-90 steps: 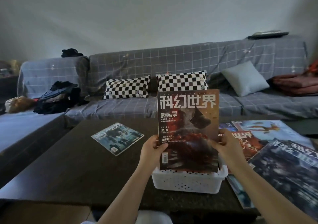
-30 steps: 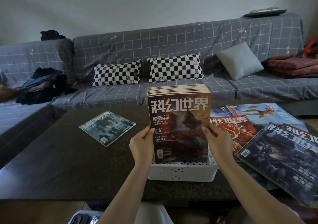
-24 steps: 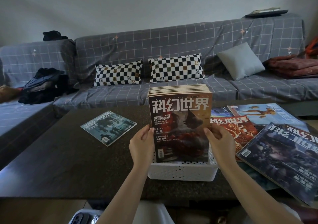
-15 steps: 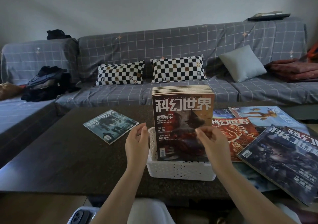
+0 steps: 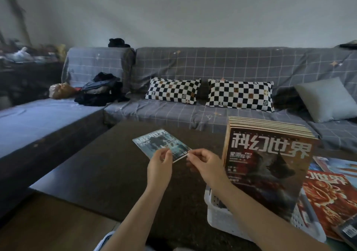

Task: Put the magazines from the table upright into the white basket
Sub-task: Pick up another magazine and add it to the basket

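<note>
Both hands have left the upright stack (image 5: 270, 165), which now stands unsupported in the white basket (image 5: 224, 218). Left hand (image 5: 160, 165) and right hand (image 5: 204, 164) reach with loosely curled fingers, holding nothing, for the teal magazine (image 5: 160, 146) lying flat on the table (image 5: 96, 173). Judgement: next pickup begins. More magazines (image 5: 332, 196) remain at right.

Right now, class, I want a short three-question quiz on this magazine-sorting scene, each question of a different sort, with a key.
1. True or false: the magazines in the white basket stand upright.
2. Which magazine are the left hand and right hand reaching for? A) red B) teal C) dark blue
3. Fill in: the teal magazine lies flat on the ____.

Key: 1 true; 2 B; 3 table.
</note>
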A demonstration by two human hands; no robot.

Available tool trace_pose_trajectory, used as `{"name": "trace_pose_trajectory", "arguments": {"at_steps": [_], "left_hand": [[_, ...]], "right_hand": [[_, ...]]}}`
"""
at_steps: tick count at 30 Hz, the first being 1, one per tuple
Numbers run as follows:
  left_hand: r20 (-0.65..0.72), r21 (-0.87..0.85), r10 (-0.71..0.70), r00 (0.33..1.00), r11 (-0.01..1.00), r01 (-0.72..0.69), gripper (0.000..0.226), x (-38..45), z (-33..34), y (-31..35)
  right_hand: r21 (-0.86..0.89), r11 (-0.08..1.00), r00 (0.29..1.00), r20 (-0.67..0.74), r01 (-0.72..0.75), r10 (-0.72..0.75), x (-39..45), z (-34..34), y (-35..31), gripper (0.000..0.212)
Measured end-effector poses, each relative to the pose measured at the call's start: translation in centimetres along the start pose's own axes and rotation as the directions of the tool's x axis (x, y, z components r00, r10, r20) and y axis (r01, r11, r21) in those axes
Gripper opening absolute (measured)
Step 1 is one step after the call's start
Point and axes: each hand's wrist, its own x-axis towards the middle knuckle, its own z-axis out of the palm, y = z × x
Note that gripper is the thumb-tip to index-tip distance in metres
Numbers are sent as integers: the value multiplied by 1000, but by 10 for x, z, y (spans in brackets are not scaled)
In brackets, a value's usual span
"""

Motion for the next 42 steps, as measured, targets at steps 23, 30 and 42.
{"name": "trace_pose_trajectory", "arguments": {"at_steps": [23,30,42], "left_hand": [[-56,135,-244,968,959,250,58,122,9,-99],[-93,-170,-570,817,817,551,55,148,7,-100],[186,-562,-435,881,688,458,28,64,-74,-110]], "right_hand": [[-750,511,877,-191,-420,441,232,103,121,81],[-821,404,861,-191,-403,471,234,103,111,86],[-385,720,771,33,-577,636,140,92,63,82]]}}
